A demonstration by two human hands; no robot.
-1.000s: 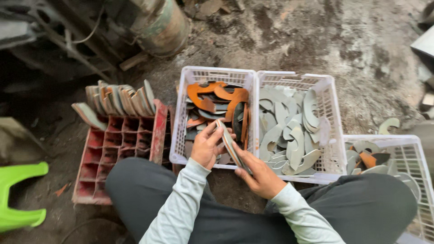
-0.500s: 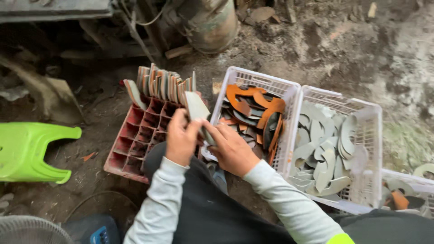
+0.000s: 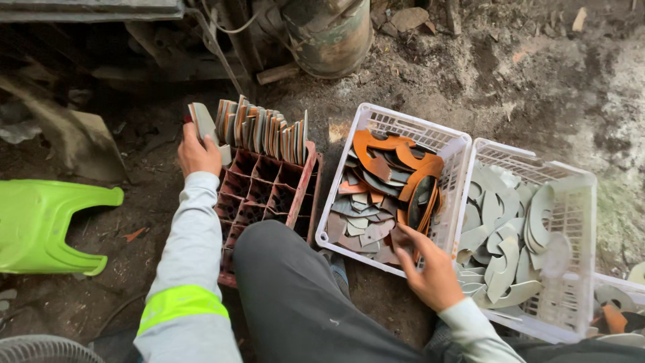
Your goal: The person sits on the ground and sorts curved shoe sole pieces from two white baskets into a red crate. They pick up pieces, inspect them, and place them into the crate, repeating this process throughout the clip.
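Head view, left hand: the left hand is raised over the far left corner of the red divided crate, fingers closed around a flat grey piece that stands on edge at the end of the row.
Head view, stacked pieces: a row of flat pieces, grey and rust-coloured, stands upright along the far edge of the red crate, just beside the held piece; the nearer compartments show nothing in them.
Head view, right hand: the right hand reaches into the near right corner of the white basket; its fingers are loosely curled and touch the curved pieces there; whether it has hold of one I cannot tell.
Head view, basket contents: orange and grey curved cutouts lie heaped in that basket.
Head view, second basket: a second white basket touches the first on its right side and holds pale grey crescents.
Head view, surroundings: a green plastic stool lies on the dirt floor, well apart to the left; a rusty drum stands beyond the crate.
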